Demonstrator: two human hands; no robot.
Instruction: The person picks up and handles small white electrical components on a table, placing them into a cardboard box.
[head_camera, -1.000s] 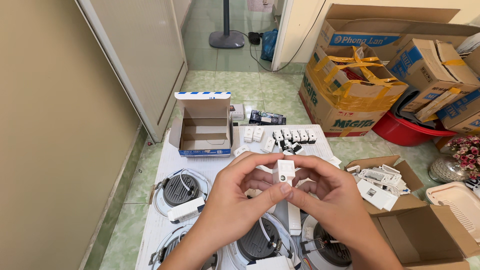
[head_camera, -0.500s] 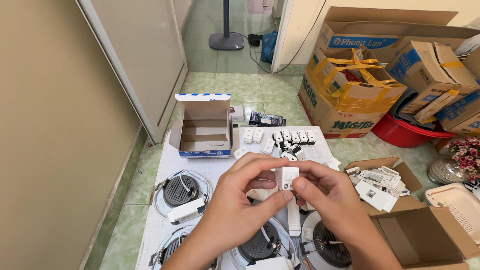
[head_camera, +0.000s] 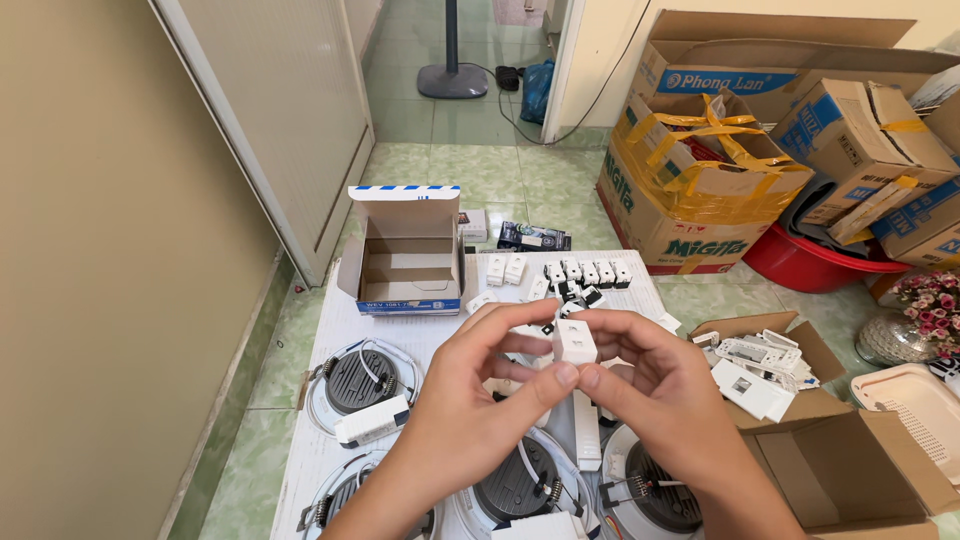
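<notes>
While both hands meet above the white table (head_camera: 330, 330), a small white switch module (head_camera: 575, 342) sits pinched between them. The left hand (head_camera: 480, 410) closes on the module from the left, thumb tip under its lower edge and fingers curled over the top. The right hand (head_camera: 665, 400) closes on it from the right, thumb touching the left thumb just below the module, index finger arched over its upper side. The module is held clear of the table, above the lamps and in front of a cluster of similar parts.

That cluster, a row of small white modules (head_camera: 585, 272), lies on the table just behind the hands, with a few black-and-white ones among them. An open blue-and-white box (head_camera: 405, 255) stands at the table's far left, flap up. Round recessed lamps lie face down near the table's near edge: 1 lamp (head_camera: 358, 380) with a white driver (head_camera: 372, 422) resting on it at left, others partly hidden beneath the wrists. To the right, an open cardboard box (head_camera: 800, 400) holds white plates. Taped cartons (head_camera: 700, 190) and a red tub (head_camera: 810, 265) stand on the green tiled floor behind.
</notes>
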